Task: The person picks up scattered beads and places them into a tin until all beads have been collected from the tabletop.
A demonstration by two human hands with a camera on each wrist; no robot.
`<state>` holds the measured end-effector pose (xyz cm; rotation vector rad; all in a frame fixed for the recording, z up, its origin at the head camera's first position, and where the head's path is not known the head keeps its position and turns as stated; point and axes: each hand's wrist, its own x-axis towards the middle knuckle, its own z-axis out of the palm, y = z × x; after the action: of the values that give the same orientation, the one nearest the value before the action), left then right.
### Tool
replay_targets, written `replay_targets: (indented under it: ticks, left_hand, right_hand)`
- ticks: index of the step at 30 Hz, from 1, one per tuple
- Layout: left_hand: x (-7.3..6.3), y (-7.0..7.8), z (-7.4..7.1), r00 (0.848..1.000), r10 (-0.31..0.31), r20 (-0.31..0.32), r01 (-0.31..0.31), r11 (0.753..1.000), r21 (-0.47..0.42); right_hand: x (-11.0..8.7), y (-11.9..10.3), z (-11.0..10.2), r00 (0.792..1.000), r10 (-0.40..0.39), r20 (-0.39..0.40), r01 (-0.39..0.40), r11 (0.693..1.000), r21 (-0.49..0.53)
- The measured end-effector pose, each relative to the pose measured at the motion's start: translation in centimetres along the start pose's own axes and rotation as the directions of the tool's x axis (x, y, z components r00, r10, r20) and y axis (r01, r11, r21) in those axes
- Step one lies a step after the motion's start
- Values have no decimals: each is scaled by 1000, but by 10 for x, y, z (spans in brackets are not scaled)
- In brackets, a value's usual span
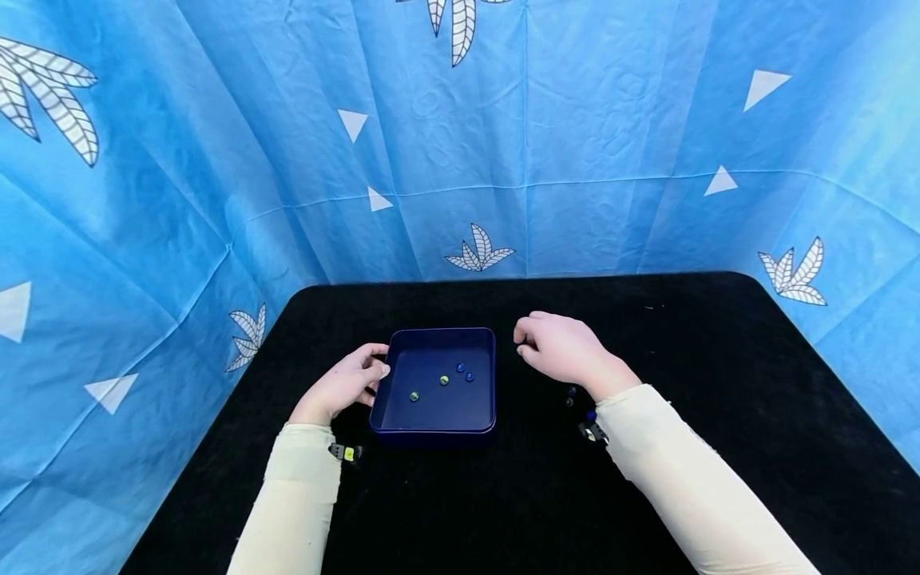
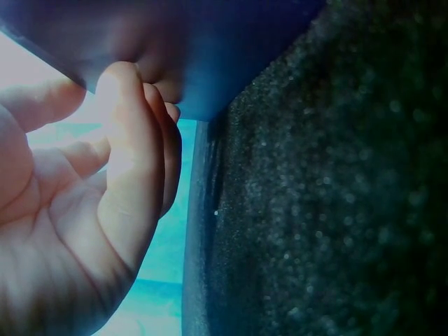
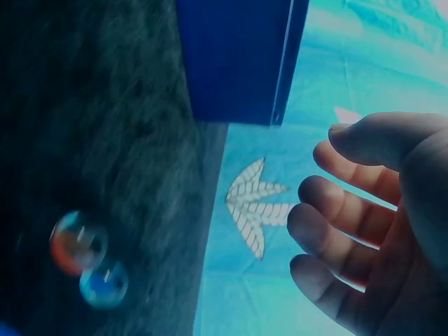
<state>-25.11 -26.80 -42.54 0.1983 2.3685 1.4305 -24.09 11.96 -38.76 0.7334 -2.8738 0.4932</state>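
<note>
A square dark-blue box (image 1: 434, 425) sits on the black table with its top open. Two yellow-green marbles (image 1: 444, 381) and two blue marbles (image 1: 461, 368) lie on its floor. My left hand (image 1: 346, 382) grips the box's left wall, thumb at the rim and fingertips (image 2: 120, 77) against the outer side. To the right of the box, my right hand (image 1: 564, 345) hovers with loosely bent fingers and holds nothing. Below it on the table lie a clear marble with orange in it (image 3: 68, 255) and a clear one with a blue core (image 3: 105, 283), side by side.
Another blue marble (image 1: 591, 416) lies by the right wrist, partly hidden by the wrist camera. The black-covered table (image 1: 460, 511) backs onto a blue curtain (image 1: 596, 120) with white leaf and triangle prints, which also runs down both sides.
</note>
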Motion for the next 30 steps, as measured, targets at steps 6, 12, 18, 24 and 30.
replay_targets:
  ticks: [6,12,18,24,30]
  left_hand:
    - [2,-2,-1,1000,-6,3,6,1000,0]
    - [2,-2,-1,1000,-6,2,6,1000,-3]
    - [1,0,0,1000,-11,2,11,1000,4]
    - [-9,18,4,1000,-9,16,9,1000,5]
    - [-8,11,2,1000,12,7,-12,1000,-5]
  right_hand:
    - [-15,18,-1,999,42,22,-42,999,10]
    - [-30,37,2,994,85,67,-87,996,13]
    - [-45,53,6,986,111,125,-115,993,27]
    - [-56,61,9,971,126,201,-142,988,67]
    - [-56,61,8,971,103,217,-125,988,88]
